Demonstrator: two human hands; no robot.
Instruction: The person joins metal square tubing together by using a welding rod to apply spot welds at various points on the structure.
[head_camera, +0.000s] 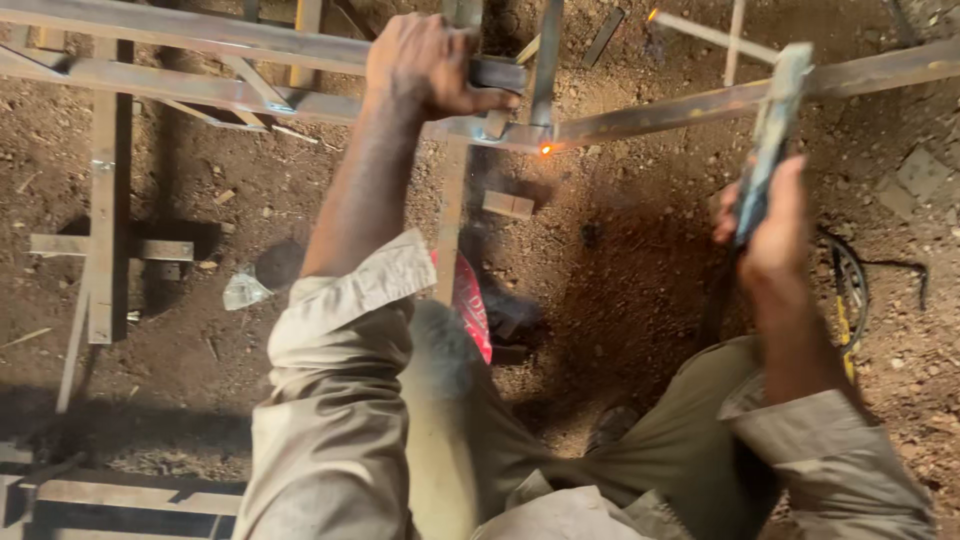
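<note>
The left hand (425, 65) is clenched round a short dark metal bar (497, 74) at the top of the view, fingers (478, 100) wrapped under it. The bar sits in a steel frame (200, 92) of long angled rails that crosses the top of the picture, just above a small glowing orange spot (546, 149) where one upright strip meets a rail. A thin plume of grey smoke hangs just left of that spot, over the upright strip.

The right hand (775, 235) is raised at the right, fingers closed round the lower end of a long flat tool (772, 135) held nearly upright; blur hides what kind of tool it is. Its top end reaches up beside the right-hand rail (800, 88).

Both arms wear rolled beige sleeves (345, 320), and the person's olive trousers (690, 430) fill the lower middle.

There is no bench here: the work hangs over a bare floor of brown dirt (630, 270), scattered with pebbles and scraps. On it lie one small wooden block (508, 205), one red object (472, 305) partly hidden by the arm, one crumpled pale scrap (243, 291) and one coil of black cable (850, 290) at the right. A second welded frame piece (103, 200) stands at the left, and a third (130, 495) lies along the bottom left edge
</note>
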